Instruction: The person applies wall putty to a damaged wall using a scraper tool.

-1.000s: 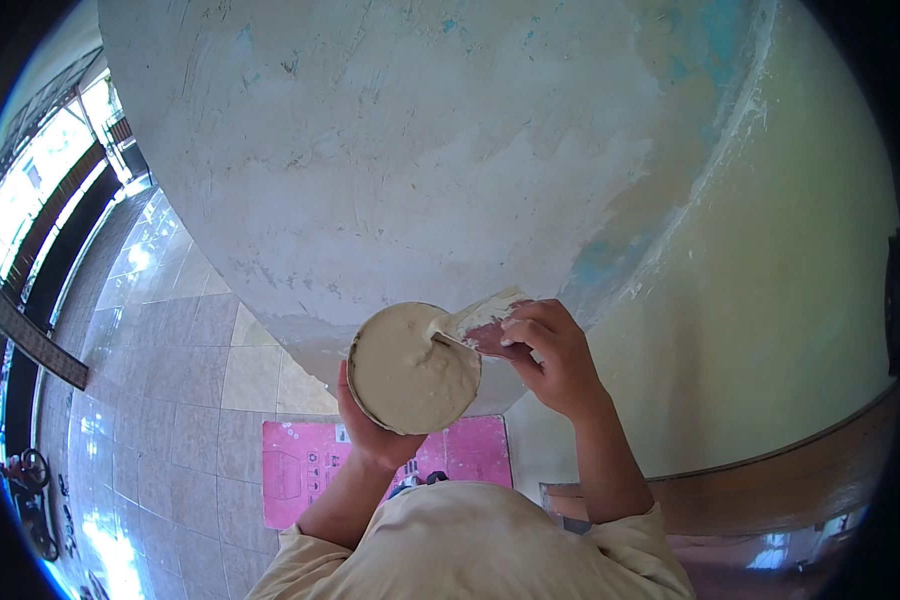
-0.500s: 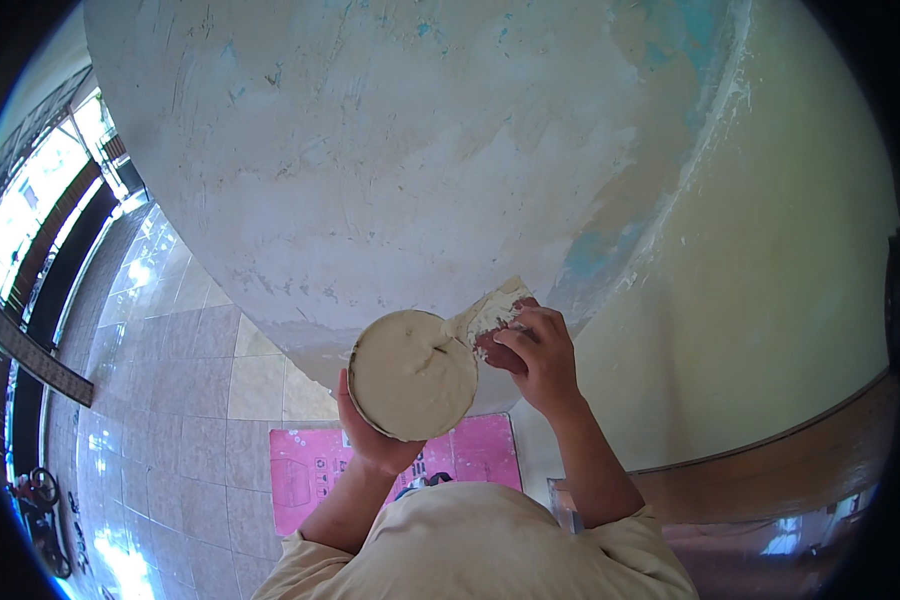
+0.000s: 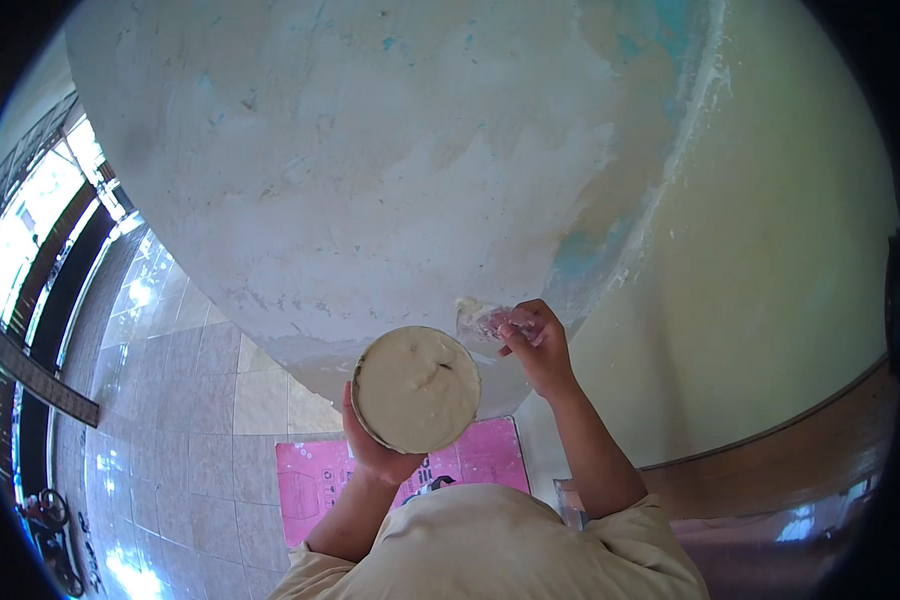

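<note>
The right hand [image 3: 538, 350] pinches a thin, see-through pinkish spreader [image 3: 482, 320] between thumb and fingers, pressed together on its near end. Pale paste clings to the blade, thickest at the far corner. The left hand [image 3: 378, 452] cradles a round tub [image 3: 369, 431] from below, thumb up its left side (how the other fingers curl beneath, I cannot tell). The tub is nearly filled with smooth paste [image 3: 410, 400], marked by a small gouge, and the spreader sits just beyond its upper right rim, apart from it.

A loose clump could drop off the blade if it tips, and a slack pinch could let the slick plastic twist. The tub rests on one hand only, so a knock on its rim might tilt it and slop paste over the edge.

The only writing I can make out is on the pink sheet [image 3: 308, 478] on the floor below: dark lettering and small icons, partly covered by the forearm. No label shows on the tub.

Beyond stand the patchy grey-white wall [image 3: 370, 200], blotched with turquoise, and a yellowish wall [image 3: 780, 270] to the right; glossy tiles [image 3: 185, 430] stretch off left.
</note>
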A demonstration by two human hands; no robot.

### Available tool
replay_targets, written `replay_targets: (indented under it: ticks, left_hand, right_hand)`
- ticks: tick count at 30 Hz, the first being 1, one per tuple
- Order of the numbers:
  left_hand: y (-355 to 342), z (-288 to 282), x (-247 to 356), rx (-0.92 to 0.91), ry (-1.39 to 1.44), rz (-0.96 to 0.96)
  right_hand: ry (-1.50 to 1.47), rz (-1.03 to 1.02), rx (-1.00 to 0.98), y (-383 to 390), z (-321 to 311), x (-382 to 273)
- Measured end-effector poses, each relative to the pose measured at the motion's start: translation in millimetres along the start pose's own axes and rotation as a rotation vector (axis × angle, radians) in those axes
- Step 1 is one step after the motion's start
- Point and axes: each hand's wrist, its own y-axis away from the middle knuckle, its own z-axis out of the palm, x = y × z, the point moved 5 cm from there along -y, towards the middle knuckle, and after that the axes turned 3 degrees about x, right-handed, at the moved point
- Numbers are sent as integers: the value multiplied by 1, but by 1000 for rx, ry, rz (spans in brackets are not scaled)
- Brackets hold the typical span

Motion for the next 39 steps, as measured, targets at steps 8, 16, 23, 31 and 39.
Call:
replay_targets:
  ticks: [8, 16, 23, 31, 39]
  left_hand:
    - [2, -2, 1, -13, -63, 0]
    - [2, -5, -3, 39, -172, 2]
    - [7, -8, -1, 60, -218, 42]
    - [4, -6, -6, 79, -162, -8]
    - [6, -16, -2, 102, -156, 45]
  right_hand:
    - [-482, 324, 644, 5, -63, 59]
    - [-214, 64, 687, -32, -101, 52]
    - [-428, 132, 947, -12, -107, 69]
    - [43, -104, 741, -28, -94, 46]
    - [-350, 99, 949, -10, -113, 78]
